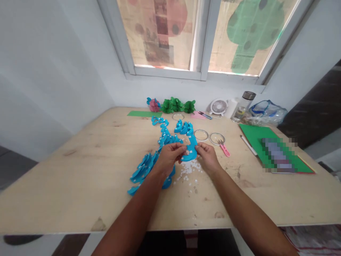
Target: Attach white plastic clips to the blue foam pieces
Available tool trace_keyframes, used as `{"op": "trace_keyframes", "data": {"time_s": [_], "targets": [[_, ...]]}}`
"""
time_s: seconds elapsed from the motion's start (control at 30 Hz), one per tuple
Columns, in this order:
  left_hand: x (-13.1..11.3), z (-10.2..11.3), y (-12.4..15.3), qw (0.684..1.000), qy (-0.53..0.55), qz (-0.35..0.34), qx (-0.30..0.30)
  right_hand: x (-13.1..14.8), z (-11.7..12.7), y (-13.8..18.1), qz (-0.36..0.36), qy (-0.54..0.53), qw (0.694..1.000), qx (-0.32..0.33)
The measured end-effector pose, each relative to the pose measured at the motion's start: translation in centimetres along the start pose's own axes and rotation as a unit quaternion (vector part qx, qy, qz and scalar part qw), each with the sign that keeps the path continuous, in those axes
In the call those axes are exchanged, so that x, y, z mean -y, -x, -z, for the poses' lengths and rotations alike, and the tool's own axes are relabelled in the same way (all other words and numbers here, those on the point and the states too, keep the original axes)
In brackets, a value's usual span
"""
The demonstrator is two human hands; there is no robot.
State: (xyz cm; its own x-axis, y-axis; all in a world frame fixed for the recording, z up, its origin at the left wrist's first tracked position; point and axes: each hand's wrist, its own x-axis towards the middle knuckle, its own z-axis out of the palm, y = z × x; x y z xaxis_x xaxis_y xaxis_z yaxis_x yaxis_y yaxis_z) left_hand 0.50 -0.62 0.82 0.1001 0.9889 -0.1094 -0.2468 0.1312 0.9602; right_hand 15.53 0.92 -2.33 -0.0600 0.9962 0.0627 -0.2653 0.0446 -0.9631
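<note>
Between my two hands is a curved blue paper piece (192, 148) dotted with small white squares, held up over the table. My left hand (172, 155) pinches its left side with thumb and fingers. At its right edge, my right hand (208, 155) grips with closed fingertips. Small white paper bits (189, 169) lie scattered on the wood just below. Under and beside my left forearm spreads a pile of blue paper pieces (145, 167) with white squares on them. Farther back stand several more curved blue pieces (183, 127).
Pink-handled snips (225, 148) lie near wire rings (201, 134) to the right. Green paper sheets (250, 137) and a white pen (248, 145) are farther right. Along the wall stand green paper flowers (177, 105), a small white fan (218, 106) and a glass bottle (243, 106).
</note>
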Motion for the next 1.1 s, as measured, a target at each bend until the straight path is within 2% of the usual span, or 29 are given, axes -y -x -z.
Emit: {"op": "trace_keyframes", "data": {"time_s": [0.23, 0.53, 1.1], "targets": [[0.4, -0.9, 0.4, 0.995, -0.049, -0.056, -0.066, 0.1, -0.2, 0.2, 0.025, 0.042, 0.999, 0.005], [0.3, -1.9, 1.2, 0.983, -0.09, -0.09, -0.131, -0.1, -0.1, 0.2, 0.039, 0.074, 0.996, 0.015], [1.2, -1.6, 0.7, 0.969, -0.131, -0.116, -0.174, -0.1, -0.3, 0.3, 0.04, 0.086, 0.995, 0.019]]}}
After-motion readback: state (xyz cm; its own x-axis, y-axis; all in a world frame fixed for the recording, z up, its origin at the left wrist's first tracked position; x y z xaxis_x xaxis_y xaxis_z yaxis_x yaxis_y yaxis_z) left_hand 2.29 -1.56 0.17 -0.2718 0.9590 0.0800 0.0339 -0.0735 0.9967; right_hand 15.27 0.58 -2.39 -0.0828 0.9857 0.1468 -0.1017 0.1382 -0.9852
